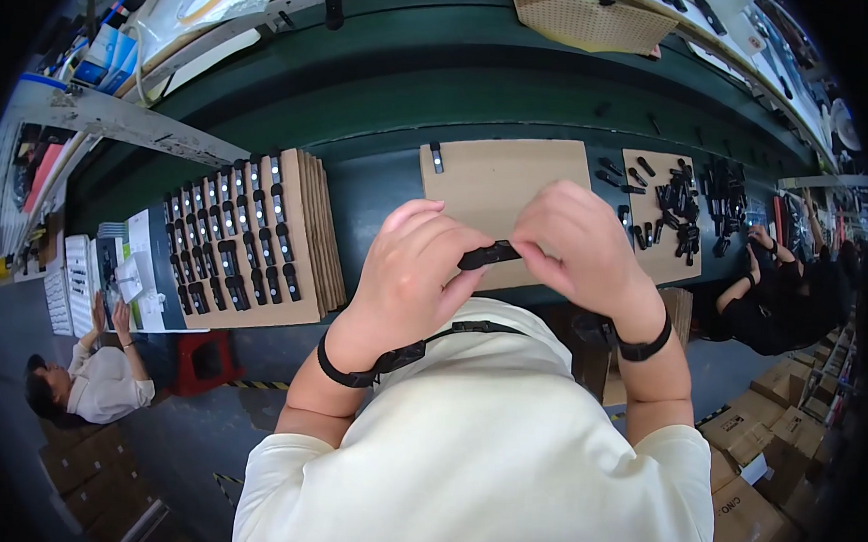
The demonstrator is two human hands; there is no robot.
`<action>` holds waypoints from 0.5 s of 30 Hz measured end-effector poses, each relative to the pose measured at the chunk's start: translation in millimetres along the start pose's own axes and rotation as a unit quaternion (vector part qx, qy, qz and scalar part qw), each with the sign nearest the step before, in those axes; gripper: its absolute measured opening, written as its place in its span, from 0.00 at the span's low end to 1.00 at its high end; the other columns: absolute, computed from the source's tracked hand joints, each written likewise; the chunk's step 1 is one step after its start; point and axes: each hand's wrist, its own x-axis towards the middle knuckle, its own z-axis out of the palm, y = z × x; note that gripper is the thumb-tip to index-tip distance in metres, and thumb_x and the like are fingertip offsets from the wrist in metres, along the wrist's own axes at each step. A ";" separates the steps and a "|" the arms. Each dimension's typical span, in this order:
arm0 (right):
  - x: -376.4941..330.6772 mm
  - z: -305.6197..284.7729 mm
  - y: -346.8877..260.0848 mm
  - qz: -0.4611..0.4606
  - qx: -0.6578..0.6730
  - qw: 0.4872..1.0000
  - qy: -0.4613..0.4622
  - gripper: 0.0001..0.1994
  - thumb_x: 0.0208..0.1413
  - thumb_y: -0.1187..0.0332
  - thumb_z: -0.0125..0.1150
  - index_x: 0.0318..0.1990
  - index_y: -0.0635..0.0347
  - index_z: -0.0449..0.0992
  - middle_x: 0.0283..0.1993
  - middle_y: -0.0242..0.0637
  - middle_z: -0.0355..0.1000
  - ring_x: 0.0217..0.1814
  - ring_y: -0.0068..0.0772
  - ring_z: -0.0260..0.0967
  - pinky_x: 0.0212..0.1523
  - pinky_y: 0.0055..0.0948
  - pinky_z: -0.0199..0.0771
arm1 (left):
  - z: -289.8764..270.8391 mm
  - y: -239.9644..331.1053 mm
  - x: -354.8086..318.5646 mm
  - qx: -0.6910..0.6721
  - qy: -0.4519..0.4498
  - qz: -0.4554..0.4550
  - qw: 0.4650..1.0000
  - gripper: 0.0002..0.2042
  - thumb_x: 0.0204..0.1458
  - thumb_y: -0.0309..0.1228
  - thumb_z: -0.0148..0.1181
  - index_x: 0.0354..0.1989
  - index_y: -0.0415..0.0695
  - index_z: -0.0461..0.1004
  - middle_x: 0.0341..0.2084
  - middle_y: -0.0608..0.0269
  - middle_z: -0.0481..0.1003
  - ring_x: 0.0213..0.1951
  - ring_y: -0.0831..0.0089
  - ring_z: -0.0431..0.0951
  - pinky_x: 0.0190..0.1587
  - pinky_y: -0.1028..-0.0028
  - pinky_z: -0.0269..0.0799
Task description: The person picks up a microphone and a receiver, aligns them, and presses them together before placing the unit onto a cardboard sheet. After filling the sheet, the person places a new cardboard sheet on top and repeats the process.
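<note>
In front of my body, my left hand [417, 256] grips a small black oblong device [490, 255] between thumb and fingers. My right hand [582, 248] is pinched closed at the device's right end; its fingertips hide that end. Beyond my hands lies a flat brown cardboard sheet [506, 168]. One similar black device with a pale patch [437, 158] rests at that sheet's far left corner.
To the left, rows of black devices [228, 228] stand on stacked cardboard [314, 237]. Loose black pieces [679, 199] lie on cardboard at the right. Co-workers sit at the left [110, 378] and right [782, 296]. A shelf edge [300, 8] crosses the far side.
</note>
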 end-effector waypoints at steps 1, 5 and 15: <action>3.8 3.7 13.7 0.007 0.019 1.000 -0.015 0.09 0.41 0.80 0.65 0.32 0.61 0.74 0.32 0.37 0.73 0.34 0.40 0.70 0.33 0.34 0.69 | 2.8 -5.5 -2.6 0.000 0.005 -0.009 1.000 0.13 0.38 0.21 0.68 0.35 0.41 0.76 0.28 0.59 0.76 0.33 0.60 0.76 0.53 0.58 0.69; 24.6 29.4 83.8 0.089 0.030 0.995 -0.033 0.06 0.47 0.79 0.60 0.33 0.63 0.74 0.33 0.39 0.73 0.35 0.36 0.70 0.35 0.31 0.71 | 11.1 -24.4 -14.2 -0.005 0.020 -0.049 0.999 0.12 0.41 0.23 0.68 0.36 0.41 0.76 0.29 0.58 0.77 0.35 0.58 0.76 0.52 0.60 0.70; 69.4 101.9 273.0 0.279 -0.029 0.955 0.100 0.12 0.48 0.75 0.59 0.43 0.63 0.78 0.41 0.45 0.76 0.43 0.45 0.75 0.47 0.36 0.74 | 21.2 -40.2 -40.0 -0.129 0.023 -0.210 0.969 0.12 0.45 0.25 0.68 0.39 0.41 0.77 0.31 0.56 0.76 0.36 0.59 0.76 0.45 0.66 0.71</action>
